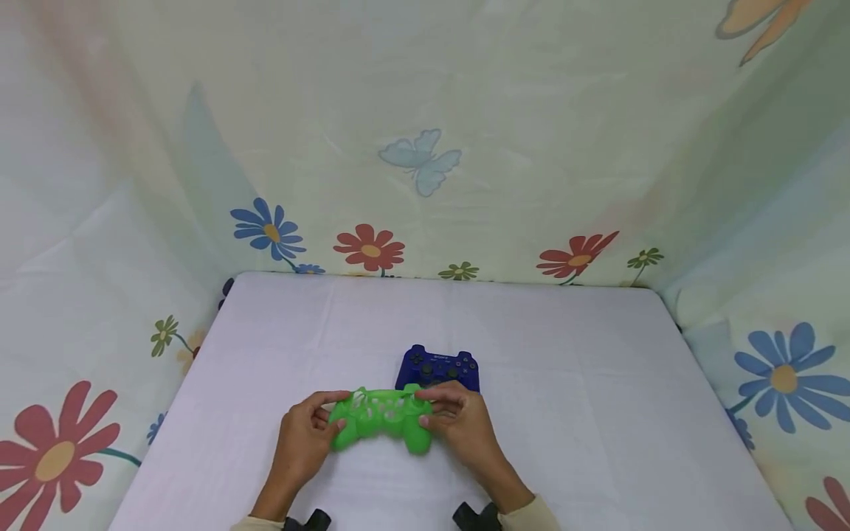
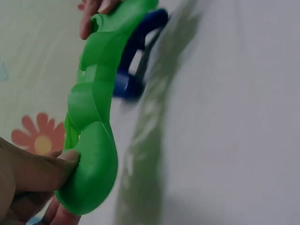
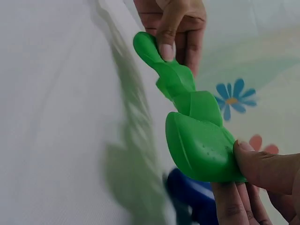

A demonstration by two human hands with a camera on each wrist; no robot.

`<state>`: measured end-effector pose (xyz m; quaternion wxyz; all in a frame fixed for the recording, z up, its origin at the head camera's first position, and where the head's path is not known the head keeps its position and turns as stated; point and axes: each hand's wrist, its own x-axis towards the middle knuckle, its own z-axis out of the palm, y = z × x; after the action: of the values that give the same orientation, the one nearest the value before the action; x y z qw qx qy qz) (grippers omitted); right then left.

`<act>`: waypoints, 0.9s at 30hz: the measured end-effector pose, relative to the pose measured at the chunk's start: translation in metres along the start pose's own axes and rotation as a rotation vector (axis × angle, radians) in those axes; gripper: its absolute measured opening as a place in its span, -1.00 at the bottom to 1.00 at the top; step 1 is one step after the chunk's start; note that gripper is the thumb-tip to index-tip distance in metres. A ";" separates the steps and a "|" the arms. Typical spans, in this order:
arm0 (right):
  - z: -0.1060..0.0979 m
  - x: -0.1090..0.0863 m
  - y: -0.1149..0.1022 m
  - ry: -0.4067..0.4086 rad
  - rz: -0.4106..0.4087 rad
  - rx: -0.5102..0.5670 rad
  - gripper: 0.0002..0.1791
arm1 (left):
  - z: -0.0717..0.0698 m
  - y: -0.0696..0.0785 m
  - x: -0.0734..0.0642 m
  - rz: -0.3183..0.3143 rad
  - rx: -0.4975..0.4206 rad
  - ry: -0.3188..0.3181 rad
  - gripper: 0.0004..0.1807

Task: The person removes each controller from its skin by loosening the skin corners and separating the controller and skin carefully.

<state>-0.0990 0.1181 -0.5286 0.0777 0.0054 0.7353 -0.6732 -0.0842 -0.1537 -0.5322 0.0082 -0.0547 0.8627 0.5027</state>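
A bright green silicone controller cover (image 1: pixel 385 414), with cut-out holes across its face, is held up between both hands above the table. My left hand (image 1: pixel 304 441) pinches its left end between thumb and fingers. At the other end, my right hand (image 1: pixel 468 431) pinches the right grip the same way. Behind the cover a dark blue game controller (image 1: pixel 438 366) lies on the white cloth, partly hidden by the cover and the right hand. In the left wrist view, the cover (image 2: pixel 93 103) is seen edge-on, casting a shadow on the cloth.
A white cloth covers the table (image 1: pixel 564 413). Floral curtain (image 1: pixel 425 88) hangs behind it and along both sides. Black wrist straps (image 1: pixel 478 516) show at the front edge, close to the beige sleeves (image 1: pixel 531 515).
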 end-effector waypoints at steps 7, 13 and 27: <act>0.059 0.044 -0.016 -0.070 -0.097 -0.170 -0.53 | -0.041 -0.028 0.023 0.167 0.169 0.171 -0.36; 0.098 0.079 -0.018 -0.059 -0.105 -0.268 -0.51 | -0.065 -0.052 0.051 0.232 0.185 0.243 -0.36; 0.134 0.108 0.005 -0.013 -0.155 -0.412 -0.52 | -0.081 -0.082 0.077 0.234 0.248 0.180 -0.35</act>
<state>-0.1908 -0.0248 -0.5572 0.0300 -0.0714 0.8551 -0.5127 -0.1489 -0.2709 -0.5680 -0.1207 0.0027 0.9157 0.3834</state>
